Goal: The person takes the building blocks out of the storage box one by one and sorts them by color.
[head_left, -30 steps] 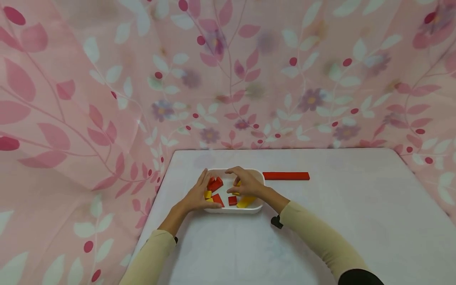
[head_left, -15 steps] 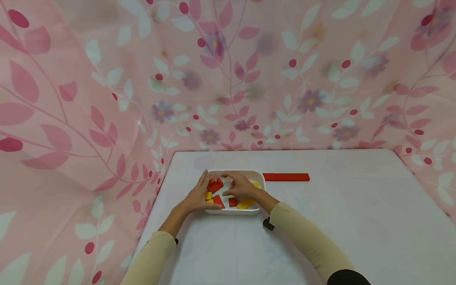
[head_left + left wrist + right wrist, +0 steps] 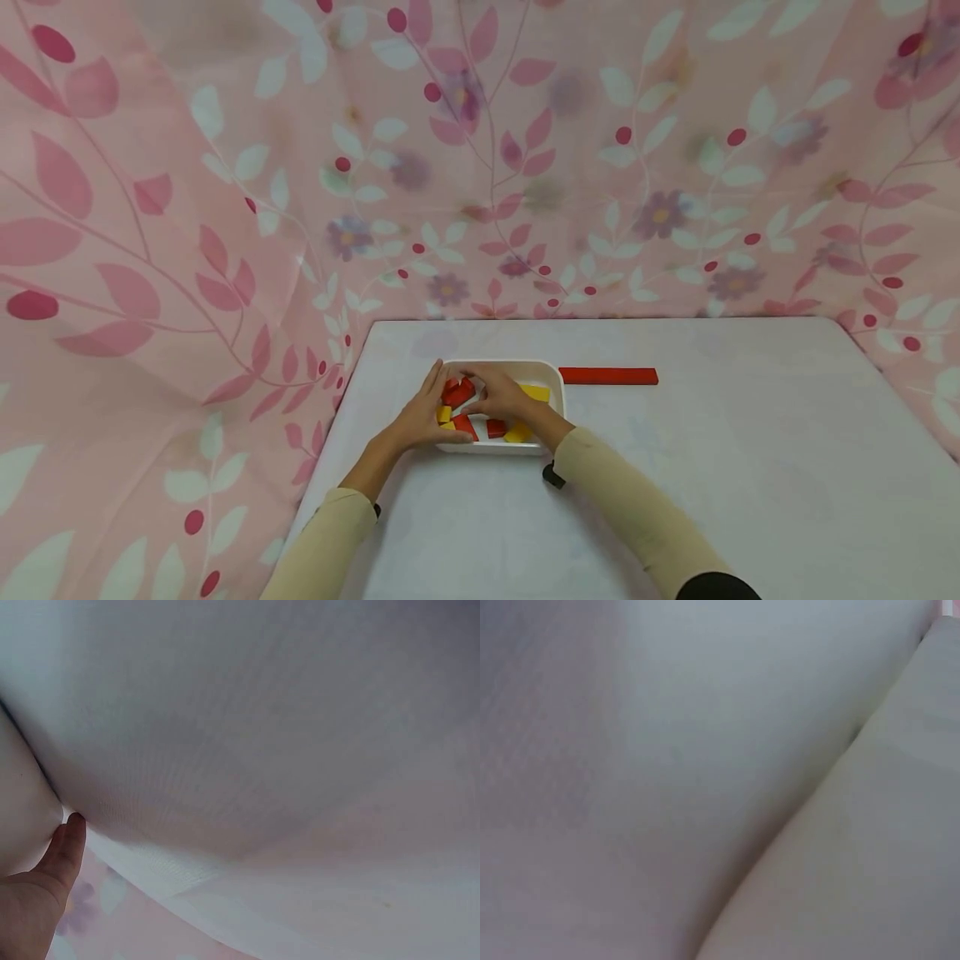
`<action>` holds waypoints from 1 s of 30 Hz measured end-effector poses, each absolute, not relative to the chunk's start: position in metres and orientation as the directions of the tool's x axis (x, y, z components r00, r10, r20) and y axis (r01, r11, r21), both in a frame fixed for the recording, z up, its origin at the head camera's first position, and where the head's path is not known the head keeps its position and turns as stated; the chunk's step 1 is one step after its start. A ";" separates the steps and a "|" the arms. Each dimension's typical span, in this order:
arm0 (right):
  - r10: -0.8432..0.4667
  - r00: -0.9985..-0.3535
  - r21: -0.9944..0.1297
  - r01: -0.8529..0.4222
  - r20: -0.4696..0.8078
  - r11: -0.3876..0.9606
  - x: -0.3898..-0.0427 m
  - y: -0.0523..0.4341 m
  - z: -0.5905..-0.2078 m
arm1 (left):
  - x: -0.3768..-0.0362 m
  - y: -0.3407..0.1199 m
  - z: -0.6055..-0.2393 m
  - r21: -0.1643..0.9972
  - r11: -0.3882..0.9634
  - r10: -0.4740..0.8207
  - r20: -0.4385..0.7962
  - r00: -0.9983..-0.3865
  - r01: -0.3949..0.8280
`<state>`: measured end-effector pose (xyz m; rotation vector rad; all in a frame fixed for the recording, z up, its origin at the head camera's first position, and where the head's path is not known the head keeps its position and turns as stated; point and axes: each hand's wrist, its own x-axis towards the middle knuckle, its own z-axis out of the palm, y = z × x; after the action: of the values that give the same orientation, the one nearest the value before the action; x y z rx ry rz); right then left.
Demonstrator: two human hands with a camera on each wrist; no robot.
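Red and yellow blocks [image 3: 459,392] fill the white tray [image 3: 553,372]; the right hand [image 3: 501,402] has slid leftward, grasp unclear, while the left hand [image 3: 420,417] still steadies the tray, fingers straight.

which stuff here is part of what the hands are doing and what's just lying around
In use: white tray; red and yellow blocks inside it; left hand resting on the tray's left edge; right hand reaching among the blocks.

Lying about: long red bar on the table; floral cloth behind.
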<state>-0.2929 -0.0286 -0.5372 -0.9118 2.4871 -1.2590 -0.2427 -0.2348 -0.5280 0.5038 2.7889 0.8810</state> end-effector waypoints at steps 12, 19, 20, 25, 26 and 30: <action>-0.549 -0.834 -0.649 -0.393 -0.046 0.651 -0.289 -0.032 -0.542 | -0.244 -0.237 -0.530 0.570 0.771 0.379 -0.048 -0.924 0.286; -0.526 -0.846 -0.700 -0.327 -0.082 0.635 -0.285 -0.029 -0.542 | -0.242 -0.236 -0.533 0.583 0.761 0.388 -0.059 -0.920 0.284; -0.529 -0.845 -0.710 -0.325 -0.078 0.624 -0.284 -0.028 -0.541 | -0.241 -0.236 -0.533 0.583 0.762 0.387 -0.061 -0.920 0.282; -0.546 -0.837 -0.764 -0.340 -0.020 0.549 -0.283 -0.024 -0.535 | -0.241 -0.236 -0.531 0.579 0.768 0.377 -0.062 -0.924 0.274; -0.548 -0.837 -0.775 -0.340 -0.009 0.533 -0.283 -0.023 -0.534 | -0.242 -0.236 -0.531 0.574 0.771 0.376 -0.061 -0.925 0.276; -0.540 -0.841 -0.829 -0.292 -0.014 0.477 -0.282 -0.018 -0.532 | -0.244 -0.236 -0.531 0.549 0.788 0.371 -0.062 -0.927 0.279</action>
<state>-0.2820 -0.0178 -0.5319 -0.7096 2.4534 -1.2970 -0.2436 -0.2357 -0.5306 0.5147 2.8115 0.8241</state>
